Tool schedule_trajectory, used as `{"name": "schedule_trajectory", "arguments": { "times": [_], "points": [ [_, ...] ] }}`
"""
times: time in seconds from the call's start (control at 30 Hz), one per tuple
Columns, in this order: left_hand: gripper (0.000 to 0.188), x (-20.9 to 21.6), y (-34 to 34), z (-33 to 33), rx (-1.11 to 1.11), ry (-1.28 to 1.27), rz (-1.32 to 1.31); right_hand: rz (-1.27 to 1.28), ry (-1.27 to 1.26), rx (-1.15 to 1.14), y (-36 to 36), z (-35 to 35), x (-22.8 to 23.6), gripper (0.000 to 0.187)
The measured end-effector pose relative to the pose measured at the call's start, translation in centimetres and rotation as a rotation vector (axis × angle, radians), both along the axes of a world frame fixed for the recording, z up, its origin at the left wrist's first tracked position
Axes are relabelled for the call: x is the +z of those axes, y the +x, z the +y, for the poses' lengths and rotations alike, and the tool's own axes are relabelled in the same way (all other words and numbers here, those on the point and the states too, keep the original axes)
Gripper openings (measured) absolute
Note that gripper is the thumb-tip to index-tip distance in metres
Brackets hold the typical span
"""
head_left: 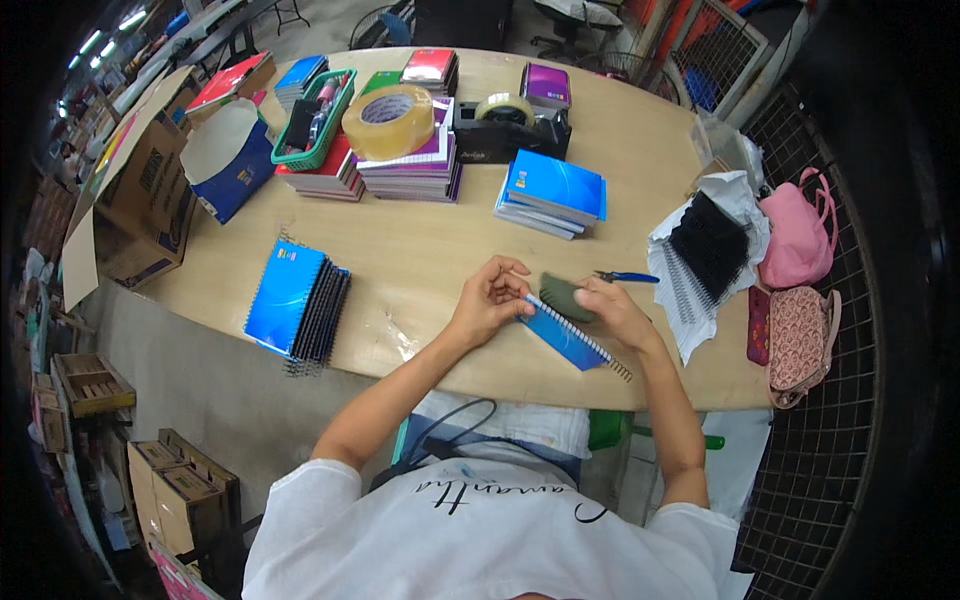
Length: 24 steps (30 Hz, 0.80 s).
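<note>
White shirt cloth (480,530) with dark script lettering spreads below both hands, the bare forearms reaching forward from its short sleeves. The left forearm slants up and inward, the right one rises more steeply and leans inward, so the hands meet over the near part of the desk (440,240). Between them lies a narrow-looking blue notebook (565,340), slanting down toward the right, its coil along the upper edge and a loose wire tail jutting out below the right hand. The left hand (497,302) is nearly closed, fingers curled, thumb and fingertips pinching the notebook's upper end. The right hand (615,312) is half curled, its thumb against an olive-green pad (562,296) just above the coil; its other fingers are largely hidden, so I cannot tell whether it grips the pad. Well to the left hand's left stands a stack of coil-bound blue notebooks (290,300). Just beyond the right hand are blue-handled pliers (630,277); farther to its right, black coils (708,245) rest on crumpled white paper (680,320), near a pink bag (797,235). Ahead of both hands sits another blue stack (555,190), and past it a black tape dispenser (490,140), with a green basket (345,105) far off to the left hand's upper left.
</note>
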<state>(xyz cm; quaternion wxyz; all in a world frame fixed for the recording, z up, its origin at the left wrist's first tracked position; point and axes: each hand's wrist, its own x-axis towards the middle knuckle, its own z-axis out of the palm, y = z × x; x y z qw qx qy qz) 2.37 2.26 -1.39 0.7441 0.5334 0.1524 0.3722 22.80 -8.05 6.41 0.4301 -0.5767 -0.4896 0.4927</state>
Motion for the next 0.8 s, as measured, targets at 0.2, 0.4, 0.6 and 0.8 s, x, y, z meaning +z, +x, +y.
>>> {"name": "schedule_trajectory", "arguments": {
  "times": [0.2,0.4,0.6,0.8],
  "points": [
    [0.048,-0.2,0.2,0.1,0.009,0.017,0.000,-0.246,0.002,-0.043,0.3,1.2,-2.8,0.045],
    [0.059,2.1,-0.3,-0.6,0.024,-0.023,-0.039,-0.876,0.516,-0.094,2.1,1.1,-0.6,0.041],
    [0.069,4.6,-0.6,-2.2,0.051,0.025,0.051,-0.798,0.462,-0.067,-4.6,-1.1,2.2,0.035],
    [0.069,5.3,-0.3,-2.7,0.078,0.070,0.077,-0.673,0.483,-0.110,-4.6,-1.3,1.9,0.018]
  ]
}}
